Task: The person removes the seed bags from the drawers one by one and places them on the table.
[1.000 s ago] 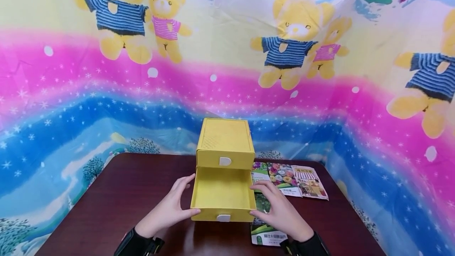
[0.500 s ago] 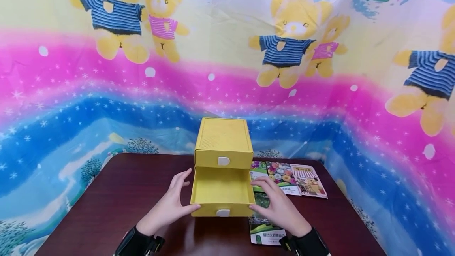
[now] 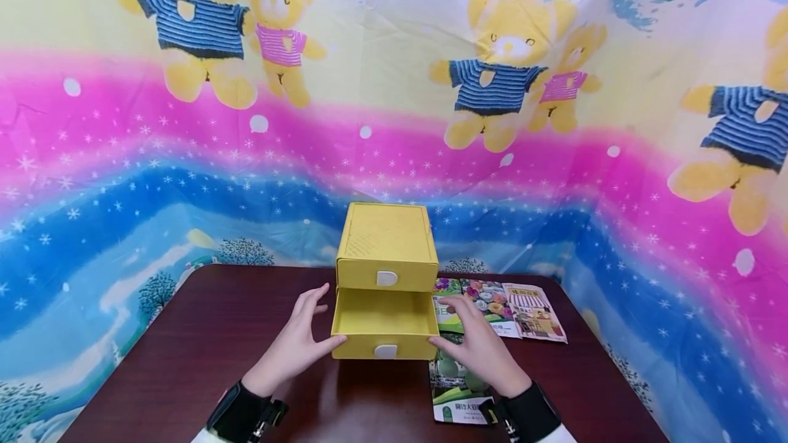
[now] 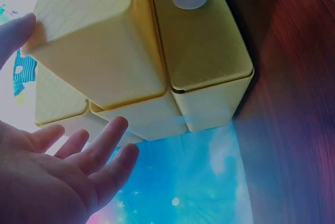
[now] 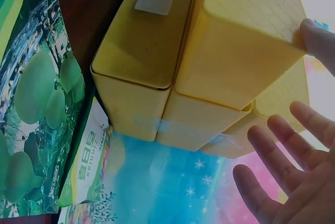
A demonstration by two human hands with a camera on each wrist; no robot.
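Observation:
A yellow drawer cabinet (image 3: 388, 234) stands at the table's middle, one drawer (image 3: 357, 347) partly pulled out with nothing inside. The wrist views show this is the middle drawer, above a closed bottom drawer (image 4: 207, 46) with a white tab. My left hand (image 3: 295, 344) has its thumb at the drawer's left front corner, its other fingers spread beside the drawer wall. At the right front corner sits the thumb of my right hand (image 3: 483, 347), whose remaining fingers extend away from the drawer side. Both thumbs press the front; neither hand wraps round it.
Right of the cabinet lie several printed packets: a green one (image 3: 462, 410) in front, a flowery one (image 3: 489, 298) and a cream one (image 3: 534, 313) behind. Dark wooden table (image 3: 234, 320) extends left. A curtain with bears (image 3: 388, 87) hangs behind.
The open drawer has slid farther back into the cabinet, away from me, with both hands moving along. Less of its inside shows now.

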